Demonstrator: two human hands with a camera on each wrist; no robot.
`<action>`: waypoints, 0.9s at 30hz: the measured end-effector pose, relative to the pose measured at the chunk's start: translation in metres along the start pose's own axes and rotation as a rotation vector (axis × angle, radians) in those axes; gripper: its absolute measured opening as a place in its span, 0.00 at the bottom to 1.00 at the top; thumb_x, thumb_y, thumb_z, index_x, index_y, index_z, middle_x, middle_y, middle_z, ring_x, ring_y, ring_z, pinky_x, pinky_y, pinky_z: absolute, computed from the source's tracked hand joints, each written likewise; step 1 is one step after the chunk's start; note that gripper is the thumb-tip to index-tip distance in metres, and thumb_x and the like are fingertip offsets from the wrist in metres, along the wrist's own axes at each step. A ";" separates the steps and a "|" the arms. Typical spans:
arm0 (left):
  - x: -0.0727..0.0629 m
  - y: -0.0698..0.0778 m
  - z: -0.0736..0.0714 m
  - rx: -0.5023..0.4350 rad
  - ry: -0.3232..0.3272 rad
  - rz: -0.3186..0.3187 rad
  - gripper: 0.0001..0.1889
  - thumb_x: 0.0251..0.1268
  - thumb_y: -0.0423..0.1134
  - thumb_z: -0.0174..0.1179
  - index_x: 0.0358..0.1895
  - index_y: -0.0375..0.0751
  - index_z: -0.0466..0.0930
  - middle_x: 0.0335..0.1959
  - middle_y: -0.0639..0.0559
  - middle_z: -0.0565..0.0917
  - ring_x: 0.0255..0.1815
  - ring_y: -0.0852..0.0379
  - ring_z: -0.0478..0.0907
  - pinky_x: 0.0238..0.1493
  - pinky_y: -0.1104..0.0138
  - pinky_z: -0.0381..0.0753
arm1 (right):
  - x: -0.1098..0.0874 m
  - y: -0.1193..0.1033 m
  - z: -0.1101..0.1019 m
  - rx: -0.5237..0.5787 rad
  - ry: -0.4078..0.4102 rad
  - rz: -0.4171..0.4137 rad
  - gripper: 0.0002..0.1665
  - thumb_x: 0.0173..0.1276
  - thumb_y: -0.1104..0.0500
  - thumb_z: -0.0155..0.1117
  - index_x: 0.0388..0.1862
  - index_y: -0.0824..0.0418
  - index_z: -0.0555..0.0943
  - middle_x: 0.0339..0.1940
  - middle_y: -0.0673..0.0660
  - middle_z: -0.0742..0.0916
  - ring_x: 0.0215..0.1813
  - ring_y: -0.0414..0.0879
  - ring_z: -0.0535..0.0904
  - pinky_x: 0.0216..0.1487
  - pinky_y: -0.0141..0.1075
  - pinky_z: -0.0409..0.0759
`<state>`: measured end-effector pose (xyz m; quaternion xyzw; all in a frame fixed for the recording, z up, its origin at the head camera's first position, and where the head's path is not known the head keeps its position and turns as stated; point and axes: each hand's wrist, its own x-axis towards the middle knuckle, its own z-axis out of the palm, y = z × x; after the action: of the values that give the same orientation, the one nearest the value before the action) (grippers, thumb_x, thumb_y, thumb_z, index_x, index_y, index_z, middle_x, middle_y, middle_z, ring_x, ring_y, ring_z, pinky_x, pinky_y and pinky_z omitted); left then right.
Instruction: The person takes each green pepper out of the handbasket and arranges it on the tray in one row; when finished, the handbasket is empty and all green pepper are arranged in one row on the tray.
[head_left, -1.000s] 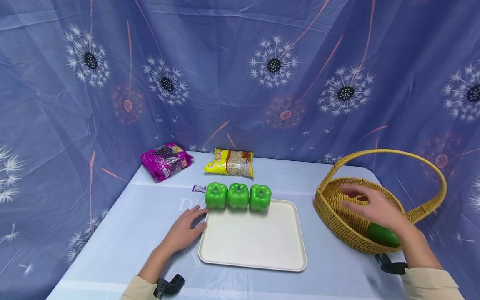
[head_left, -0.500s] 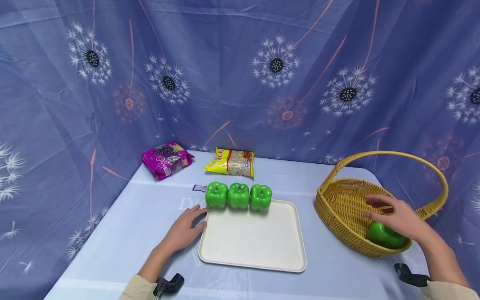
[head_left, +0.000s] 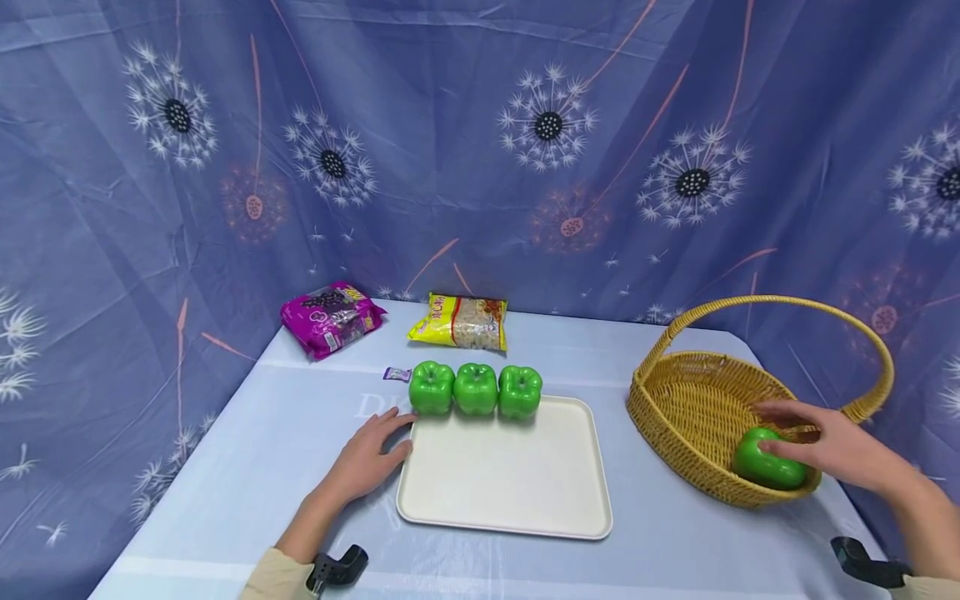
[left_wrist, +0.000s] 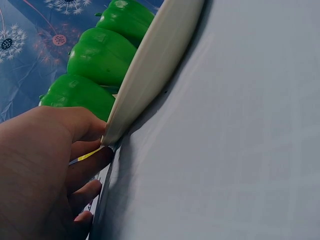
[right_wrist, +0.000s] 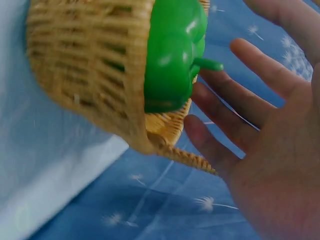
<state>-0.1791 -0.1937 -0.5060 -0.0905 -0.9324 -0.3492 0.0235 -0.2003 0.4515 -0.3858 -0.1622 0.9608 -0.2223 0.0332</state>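
My left hand (head_left: 371, 454) rests at the left edge of a cream tray (head_left: 504, 483), its fingers touching the rim. In the left wrist view, the fingertips of my left hand (left_wrist: 45, 165) meet the tray's edge. Three green bell peppers (head_left: 476, 388) stand in a row along the tray's far edge. On the right, a woven basket (head_left: 671, 442) holds another green bell pepper (head_left: 767, 460). My right hand (head_left: 836, 442) is spread just above that pepper. In the right wrist view, its fingers surround the stem side without gripping; contact is unclear.
A purple snack bag (head_left: 332, 320) and a yellow snack bag (head_left: 461, 322) lie at the back of the table (head_left: 247, 467). A small purple wrapped candy (head_left: 397, 374) lies left of the peppers. The basket's tall handle (head_left: 780, 300) arches near my right hand; a blue curtain hangs behind.
My right hand has moved right and downward within the basket, toward the pepper there, which is now more fully seen. My left hand and the tray have stayed put.
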 end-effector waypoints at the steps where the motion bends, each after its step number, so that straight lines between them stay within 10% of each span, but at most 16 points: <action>1: 0.000 0.000 0.000 0.000 0.000 0.000 0.22 0.69 0.48 0.57 0.65 0.53 0.74 0.70 0.40 0.65 0.71 0.33 0.55 0.67 0.39 0.54 | 0.000 -0.001 -0.001 -0.011 -0.015 -0.007 0.34 0.62 0.49 0.70 0.64 0.60 0.72 0.56 0.60 0.80 0.49 0.32 0.75 0.40 0.36 0.80; 9: 0.000 0.000 -0.003 -0.012 0.001 -0.010 0.22 0.69 0.47 0.56 0.65 0.52 0.74 0.70 0.39 0.65 0.71 0.32 0.54 0.66 0.38 0.54 | 0.005 -0.009 -0.004 -0.054 -0.134 0.007 0.43 0.57 0.46 0.73 0.66 0.65 0.70 0.52 0.62 0.80 0.48 0.53 0.77 0.38 0.45 0.79; 27: 0.001 0.001 -0.001 -0.015 -0.010 -0.005 0.22 0.69 0.47 0.57 0.65 0.52 0.74 0.70 0.39 0.65 0.71 0.31 0.53 0.66 0.38 0.54 | 0.007 -0.007 0.004 -0.076 -0.194 0.059 0.42 0.51 0.48 0.77 0.60 0.69 0.73 0.49 0.63 0.81 0.44 0.53 0.77 0.30 0.34 0.78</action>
<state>-0.1796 -0.1936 -0.5045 -0.0898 -0.9301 -0.3558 0.0175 -0.2048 0.4420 -0.3861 -0.1556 0.9652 -0.1681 0.1263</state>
